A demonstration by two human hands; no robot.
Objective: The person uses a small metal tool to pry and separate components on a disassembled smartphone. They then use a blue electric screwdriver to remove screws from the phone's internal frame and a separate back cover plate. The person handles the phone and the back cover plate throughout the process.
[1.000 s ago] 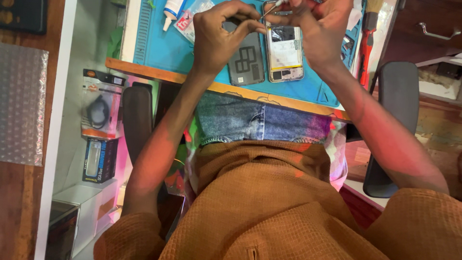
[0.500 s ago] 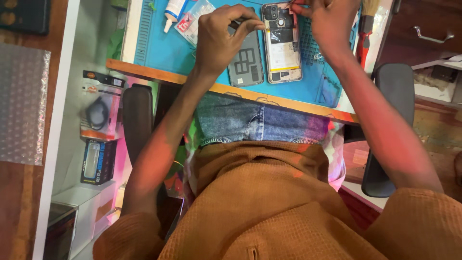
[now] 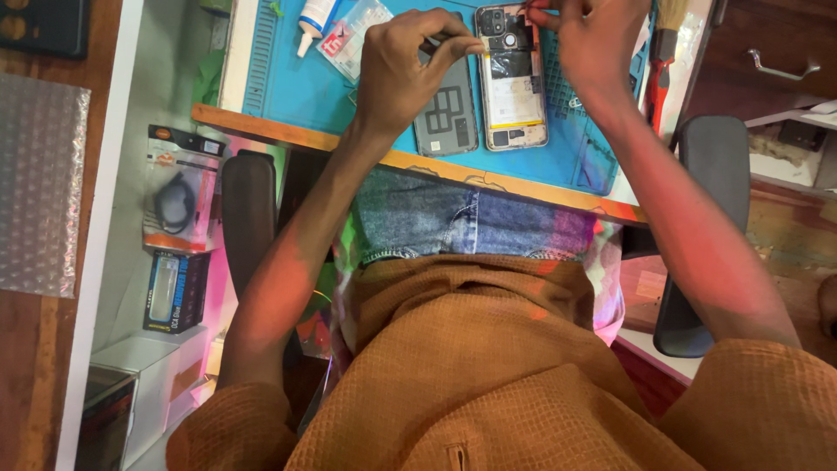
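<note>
Blue silicone work mat [image 3: 305, 83] lies beneath an opened smartphone with bare circuitry [image 3: 512, 83], shifted toward twelve o'clock since a second ago. Its top left corner is pinched by the left hand [image 3: 405, 65]; the right hand [image 3: 593, 39] (fingers closed) grips the top edge. A grey rectangular back cover [image 3: 446, 118] rests at nine o'clock.

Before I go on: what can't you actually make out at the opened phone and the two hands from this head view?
- Left hand: fingertips pinch at the edge of the opened phone with bare circuit boards; any tool there is too small to tell.
- Right hand: fingertips cut off by the top edge.
- Grey phone back cover: upper part hidden under the left hand.
- White glue bottle: top cut off by the frame edge.
</note>
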